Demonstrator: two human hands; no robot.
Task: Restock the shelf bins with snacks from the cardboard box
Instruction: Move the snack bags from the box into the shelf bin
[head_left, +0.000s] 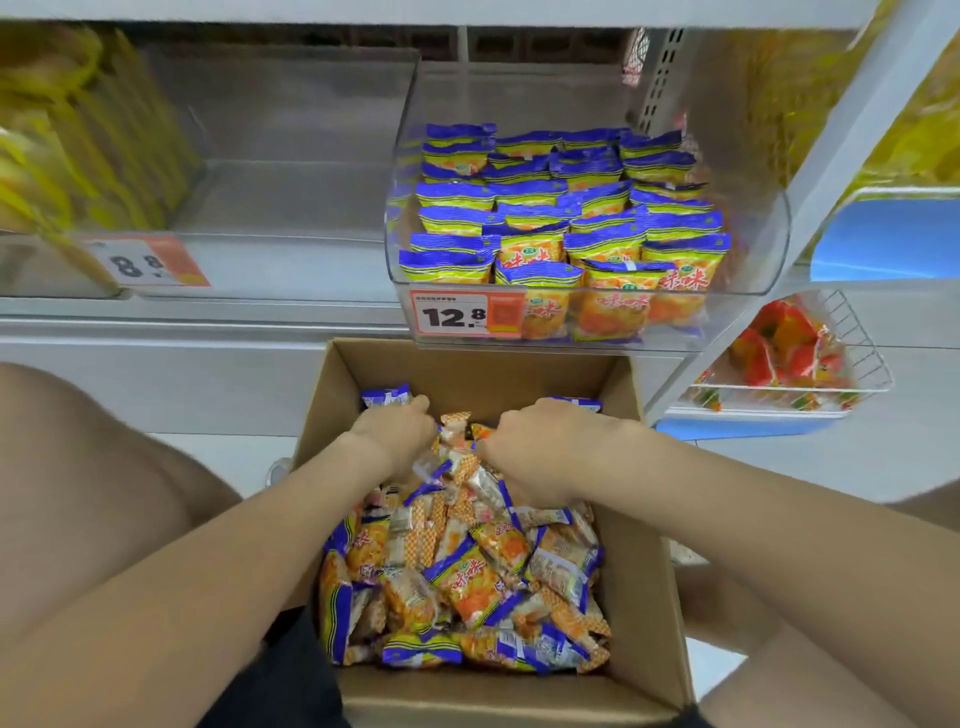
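Box (660, 597), lower centre: snacks (467, 571) are heaped loose across its floor. Left hand (395, 431) and right hand (535, 447) are dug into the far end of the heap, fingers curled down over snacks. Fingertips are hidden, so actual grip cannot be told. Bin (763, 249), upper right of centre, is stocked in rows up to its front lip. Judged: bin near full, plenty left in box.

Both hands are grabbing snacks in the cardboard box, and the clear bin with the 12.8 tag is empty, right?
Not quite. The head view shows the clear bin with the 12.8 tag packed with blue-and-orange packets, not empty. The rest holds: the left hand and right hand curl into the snacks in the cardboard box.
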